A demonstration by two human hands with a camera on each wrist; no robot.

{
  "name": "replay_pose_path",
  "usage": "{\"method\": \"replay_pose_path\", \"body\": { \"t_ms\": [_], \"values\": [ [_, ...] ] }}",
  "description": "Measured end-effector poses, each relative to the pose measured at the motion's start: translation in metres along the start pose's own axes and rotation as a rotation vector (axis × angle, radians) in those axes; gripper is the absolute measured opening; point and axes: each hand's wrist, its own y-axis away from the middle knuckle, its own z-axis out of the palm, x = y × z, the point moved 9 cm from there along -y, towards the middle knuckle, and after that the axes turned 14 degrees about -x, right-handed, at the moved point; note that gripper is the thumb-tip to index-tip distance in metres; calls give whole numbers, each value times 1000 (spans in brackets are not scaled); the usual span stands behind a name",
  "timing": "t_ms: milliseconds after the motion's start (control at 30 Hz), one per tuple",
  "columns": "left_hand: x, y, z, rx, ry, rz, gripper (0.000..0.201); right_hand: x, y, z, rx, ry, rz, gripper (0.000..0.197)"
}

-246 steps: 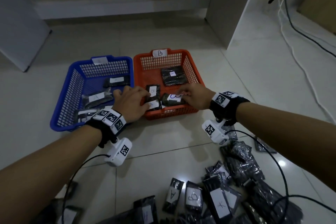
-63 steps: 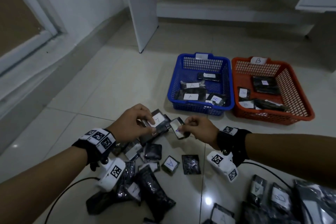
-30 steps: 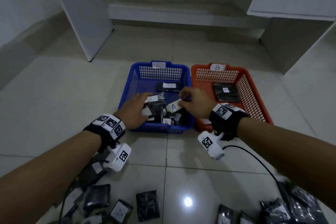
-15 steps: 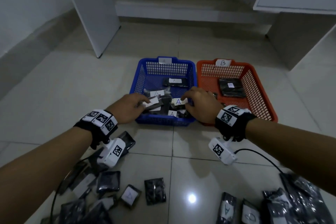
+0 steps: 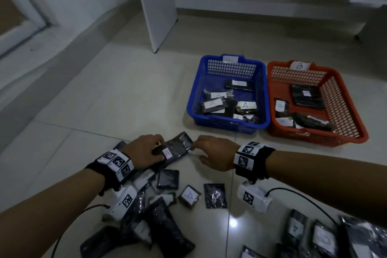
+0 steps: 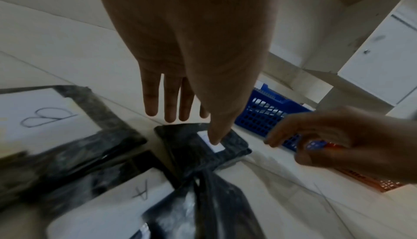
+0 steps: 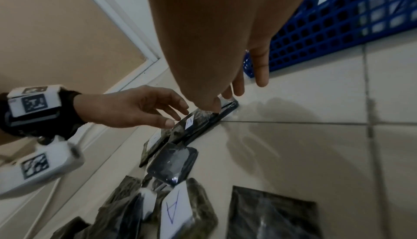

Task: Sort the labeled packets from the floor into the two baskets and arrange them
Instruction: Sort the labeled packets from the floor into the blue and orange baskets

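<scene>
A long black packet (image 5: 177, 147) with a small white label (image 5: 167, 153) lies on the floor tiles on top of the left pile. My left hand (image 5: 155, 148) hovers over it with straight fingers (image 6: 171, 110), and its thumb tip touches the label (image 6: 215, 145). My right hand (image 5: 194, 146) reaches the packet's far end, thumb (image 7: 212, 108) on it, the other fingers loosely extended. The blue basket (image 5: 209, 65) holds several packets labelled A (image 5: 246, 105). The orange basket (image 5: 343, 98), tagged B, holds several packets (image 5: 305, 95).
Loose packets lie below my hands: a small A-labelled one (image 5: 189, 195), a plain black one (image 5: 215, 195), a heap at lower left (image 5: 159, 228) and more at lower right (image 5: 320, 239). A white cabinet panel (image 5: 157, 6) stands behind. Camera cables trail from both wrists.
Both hands have left the blue basket and come down to the left floor pile. The A packets they carried now lie in the blue basket. My view has swung left.
</scene>
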Motion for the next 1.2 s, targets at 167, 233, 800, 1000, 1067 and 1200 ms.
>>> {"method": "replay_pose_path", "body": {
  "t_ms": [167,233,800,1000,1067,1200],
  "values": [
    [-17,2,5,57,-4,-55,55,0,-45,-3,79,-152,-30,53],
    [-24,4,-2,87,72,-47,44,1,-56,0,63,-122,-29,64],
    [-54,53,-51,339,435,37,11,12,-74,-5,115,-112,44,60],
    [-46,59,-49,351,453,93,14,7,-71,-11,85,-133,49,43],
    [-45,60,-51,381,485,106,15,10,-60,-18,139,-208,11,25],
    [-33,58,-58,439,630,162,18,19,-33,-25,188,-349,-68,31]
  ]
}}
